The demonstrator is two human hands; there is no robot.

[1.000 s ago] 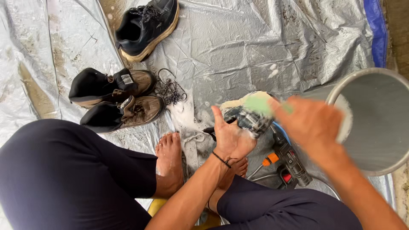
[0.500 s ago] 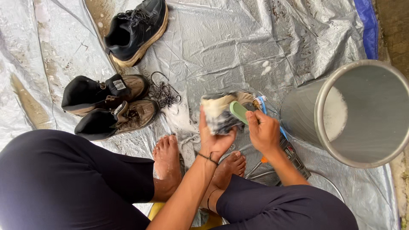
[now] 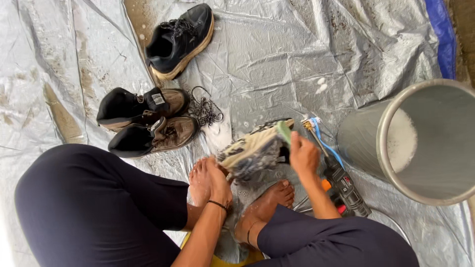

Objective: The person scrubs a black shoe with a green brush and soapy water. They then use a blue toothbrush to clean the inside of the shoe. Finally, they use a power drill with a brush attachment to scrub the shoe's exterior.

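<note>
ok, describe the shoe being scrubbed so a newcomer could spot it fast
On the silver tarp, left of the metal bucket, sits a soapy shoe, sole up. The left hand grips it; the right hand brushes it. The other three shoes lie untouched and dry.

The person wears dark navy trousers (image 3: 84, 198), loose and plain, covering both legs down to about the ankle. Both forearms are bare, with no sleeve showing. The left hand (image 3: 215, 180) has a thin black cord bracelet (image 3: 217, 204) at its wrist. The right hand (image 3: 303, 155) is bare, with no ring or band visible. Both feet (image 3: 269, 198) are bare; the one nearer the right hand seems to carry a thin dark anklet (image 3: 249, 232), though it is hard to make out.
</note>
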